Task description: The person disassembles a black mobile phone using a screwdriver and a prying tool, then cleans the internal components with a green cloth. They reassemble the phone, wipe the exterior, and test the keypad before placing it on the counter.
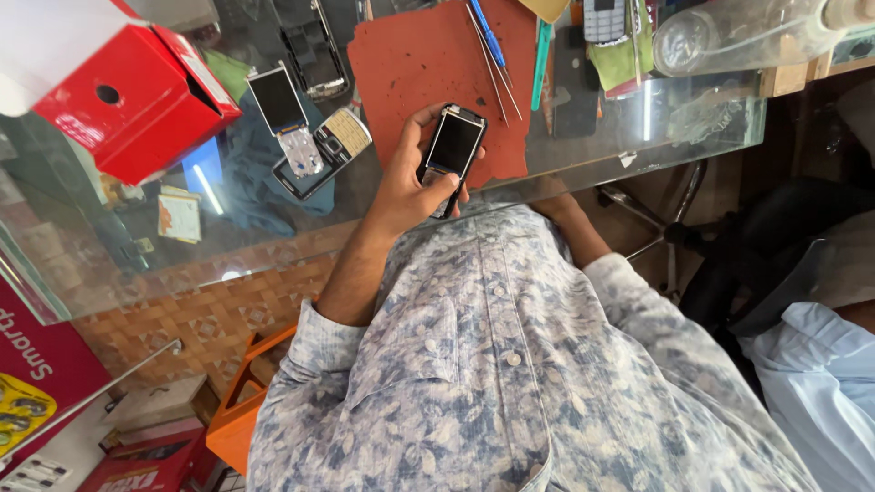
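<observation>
Only the left hand (pixel 410 178) grips the phone (pixel 452 150); right hand hidden.

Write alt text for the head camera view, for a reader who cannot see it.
A left hand holds a black keypad phone over a red mat on a glass counter. Opened phones and thin tools lie nearby; the right hand is hidden.

The phone (pixel 452 150) was a small black bar handset with a dark, blank screen and silver edges. It stood tilted, face up, just above the glass counter's near edge.
</observation>
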